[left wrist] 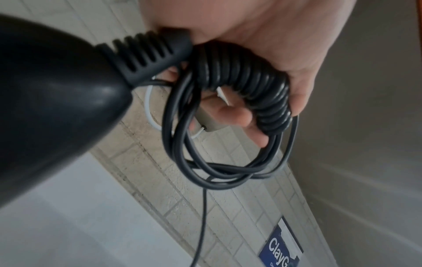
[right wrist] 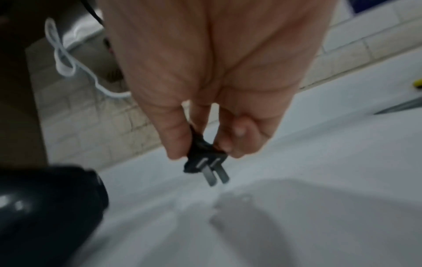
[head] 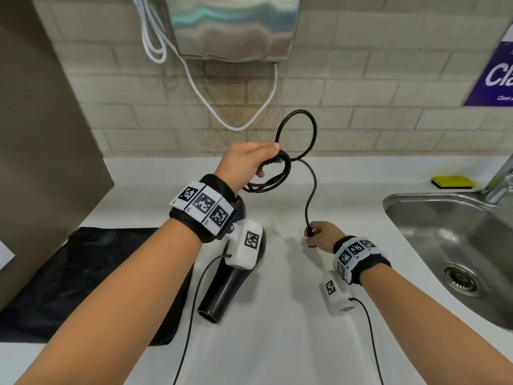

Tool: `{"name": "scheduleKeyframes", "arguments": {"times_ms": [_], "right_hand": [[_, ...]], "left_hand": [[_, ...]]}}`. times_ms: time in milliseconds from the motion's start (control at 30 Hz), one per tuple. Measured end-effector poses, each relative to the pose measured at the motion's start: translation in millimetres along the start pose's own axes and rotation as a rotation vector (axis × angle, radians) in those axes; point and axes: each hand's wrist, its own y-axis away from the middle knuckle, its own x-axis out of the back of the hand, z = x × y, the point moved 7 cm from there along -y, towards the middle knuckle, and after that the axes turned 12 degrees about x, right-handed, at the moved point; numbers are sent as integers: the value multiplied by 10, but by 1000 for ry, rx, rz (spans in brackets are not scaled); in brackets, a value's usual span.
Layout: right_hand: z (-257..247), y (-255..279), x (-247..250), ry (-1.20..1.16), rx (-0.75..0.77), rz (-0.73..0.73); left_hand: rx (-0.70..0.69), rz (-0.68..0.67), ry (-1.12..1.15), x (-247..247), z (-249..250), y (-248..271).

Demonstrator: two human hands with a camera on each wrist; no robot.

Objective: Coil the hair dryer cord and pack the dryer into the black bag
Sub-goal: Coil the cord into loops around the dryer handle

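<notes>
A black hair dryer [head: 230,279] hangs under my left wrist, nozzle pointing down at the white counter [head: 277,343]; its body [left wrist: 52,112] fills the left wrist view. My left hand [head: 247,162] grips several loops of the black cord [head: 297,134], including its spiral section [left wrist: 246,81]. One loop stands above the hand, and the free length [head: 311,195] curves down to my right hand [head: 319,234]. That hand pinches the two-pin plug [right wrist: 205,162] just above the counter. The black bag [head: 83,279] lies flat at the left.
A steel sink [head: 455,245] with a tap [head: 499,179] takes up the right side, a yellow sponge [head: 452,182] behind it. A metal hand dryer [head: 233,26] with white cables [head: 200,87] hangs on the tiled wall. A grey panel [head: 41,134] borders the left.
</notes>
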Motion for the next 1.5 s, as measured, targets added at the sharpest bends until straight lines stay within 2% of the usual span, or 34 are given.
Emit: {"name": "scheduleKeyframes", "arguments": {"times_ms": [100, 233, 333, 400, 533, 667, 767, 900, 1000, 1100, 1233, 1300, 1433, 1500], "right_hand": [[-296, 44, 247, -379, 138, 233], [-811, 226, 569, -644, 436, 512], [-1148, 382, 640, -726, 663, 556], [-1323, 437, 625, -757, 755, 541], [-1493, 445, 651, -737, 747, 632], [-1598, 451, 714, -458, 729, 779], [-1628, 453, 745, -390, 750, 839], [-1604, 335, 792, -376, 710, 805], [-1572, 177, 767, -501, 662, 650], [-1567, 126, 697, -606, 663, 511], [-1448, 211, 632, -347, 721, 458], [-1168, 128, 554, -233, 601, 373], [-216, -49, 464, 44, 68, 268], [57, -53, 359, 176, -119, 172]], "left_hand": [[11, 9, -13, 29, 12, -9], [81, 30, -96, 86, -25, -34], [102, 30, -99, 83, -23, -37], [99, 25, -89, 64, -8, -28], [103, -25, -13, -20, 10, 11], [107, -48, 25, -73, 19, 45], [100, -52, 37, -75, 34, 57], [101, -108, 70, -105, 33, 84], [83, -140, 23, -208, 22, 105], [80, -81, -4, -206, 19, 74], [111, -25, 164, -64, 13, 33], [127, 5, 212, 31, -4, 15], [122, 51, 203, 144, -25, 3], [111, 39, 179, 132, -22, -5]]}}
